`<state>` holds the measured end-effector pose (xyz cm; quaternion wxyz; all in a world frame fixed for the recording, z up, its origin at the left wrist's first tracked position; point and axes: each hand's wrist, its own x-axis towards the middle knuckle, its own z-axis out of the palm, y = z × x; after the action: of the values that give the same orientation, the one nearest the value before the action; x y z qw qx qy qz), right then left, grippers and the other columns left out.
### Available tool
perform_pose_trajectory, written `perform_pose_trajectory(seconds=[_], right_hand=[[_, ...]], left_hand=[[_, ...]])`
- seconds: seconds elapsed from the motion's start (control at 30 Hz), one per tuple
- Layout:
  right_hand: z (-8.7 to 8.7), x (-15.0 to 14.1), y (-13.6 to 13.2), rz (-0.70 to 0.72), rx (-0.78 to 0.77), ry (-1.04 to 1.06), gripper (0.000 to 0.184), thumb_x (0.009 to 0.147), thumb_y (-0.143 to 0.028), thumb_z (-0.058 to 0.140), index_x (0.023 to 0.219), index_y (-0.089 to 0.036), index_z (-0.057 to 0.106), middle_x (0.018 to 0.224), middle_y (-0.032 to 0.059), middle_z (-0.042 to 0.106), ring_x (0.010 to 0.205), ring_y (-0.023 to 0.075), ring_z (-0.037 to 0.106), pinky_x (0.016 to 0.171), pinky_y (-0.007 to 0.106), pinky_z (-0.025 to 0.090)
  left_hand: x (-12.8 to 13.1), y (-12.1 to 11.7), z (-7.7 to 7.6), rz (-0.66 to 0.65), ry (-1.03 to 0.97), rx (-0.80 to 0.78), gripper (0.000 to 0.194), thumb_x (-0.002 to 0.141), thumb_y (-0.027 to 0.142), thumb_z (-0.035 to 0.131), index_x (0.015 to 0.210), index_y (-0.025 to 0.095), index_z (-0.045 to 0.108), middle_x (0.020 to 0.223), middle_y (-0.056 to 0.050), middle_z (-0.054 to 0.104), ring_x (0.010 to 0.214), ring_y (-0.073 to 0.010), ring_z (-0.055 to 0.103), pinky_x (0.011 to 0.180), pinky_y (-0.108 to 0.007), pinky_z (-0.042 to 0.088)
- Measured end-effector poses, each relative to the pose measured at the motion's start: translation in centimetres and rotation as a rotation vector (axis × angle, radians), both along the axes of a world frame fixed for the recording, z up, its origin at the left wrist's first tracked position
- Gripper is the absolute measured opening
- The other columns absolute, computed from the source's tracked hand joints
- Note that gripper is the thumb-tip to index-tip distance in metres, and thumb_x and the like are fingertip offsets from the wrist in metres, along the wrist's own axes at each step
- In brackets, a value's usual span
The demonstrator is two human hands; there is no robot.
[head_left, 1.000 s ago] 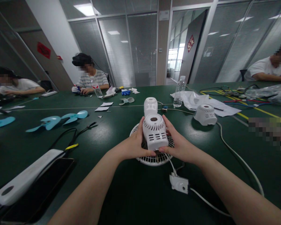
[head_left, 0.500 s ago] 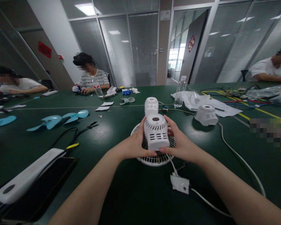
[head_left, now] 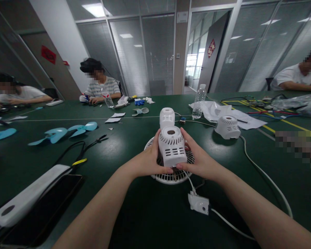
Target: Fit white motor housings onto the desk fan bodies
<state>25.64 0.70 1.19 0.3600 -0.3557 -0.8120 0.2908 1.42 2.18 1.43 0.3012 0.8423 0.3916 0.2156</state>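
On the green surface (head_left: 134,214), the round white grille (head_left: 162,177) is partly hidden under the white vented housing (head_left: 173,148), which sits over it in the grip of the left hand (head_left: 147,160) and right hand (head_left: 198,159), one each side, some fingertips out of sight; this hold matches half a second ago; well beyond the grille, leftward, dark marks on a red sheet (head_left: 48,54) are too blurred to read

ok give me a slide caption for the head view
Left hand and right hand grip a white slotted plastic housing over a round white grille on a green table.
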Motion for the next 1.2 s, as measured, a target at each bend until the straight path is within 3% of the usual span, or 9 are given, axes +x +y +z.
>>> perform_pose_trajectory(seconds=[0.43, 0.87, 1.2], right_hand=[[-0.1, -0.2, -0.2, -0.034, 0.02, -0.014, 0.113, 0.072, -0.042, 0.079, 0.152, -0.042, 0.0, 0.16, 0.0045, 0.019, 0.14, 0.0342, 0.035, 0.111, 0.06, 0.034], [0.1, -0.2, -0.5, -0.049, -0.024, 0.028, 0.114, 0.069, -0.039, 0.081, 0.153, -0.038, 0.003, 0.157, 0.0097, 0.028, 0.139, 0.0369, 0.036, 0.112, 0.065, 0.029], [-0.1, -0.3, -0.2, -0.02, -0.021, 0.075, 0.109, 0.071, -0.042, 0.08, 0.152, -0.039, 0.008, 0.157, 0.0082, 0.028, 0.138, 0.0366, 0.037, 0.112, 0.064, 0.03]], left_hand=[[-0.2, 0.2, 0.1, -0.043, -0.034, 0.017, 0.141, 0.065, 0.05, 0.08, 0.144, 0.025, -0.034, 0.159, -0.02, 0.017, 0.144, -0.039, 0.026, 0.114, -0.06, 0.026], [0.0, -0.1, 0.7, 0.012, -0.079, 0.001, 0.136, 0.063, 0.048, 0.082, 0.149, 0.028, -0.021, 0.153, -0.02, 0.032, 0.134, -0.04, 0.042, 0.107, -0.059, 0.035], [0.1, -0.3, 1.1, 0.022, -0.093, 0.042, 0.134, 0.061, 0.049, 0.083, 0.151, 0.028, -0.014, 0.153, -0.019, 0.03, 0.131, -0.0406, 0.044, 0.105, -0.059, 0.039]])
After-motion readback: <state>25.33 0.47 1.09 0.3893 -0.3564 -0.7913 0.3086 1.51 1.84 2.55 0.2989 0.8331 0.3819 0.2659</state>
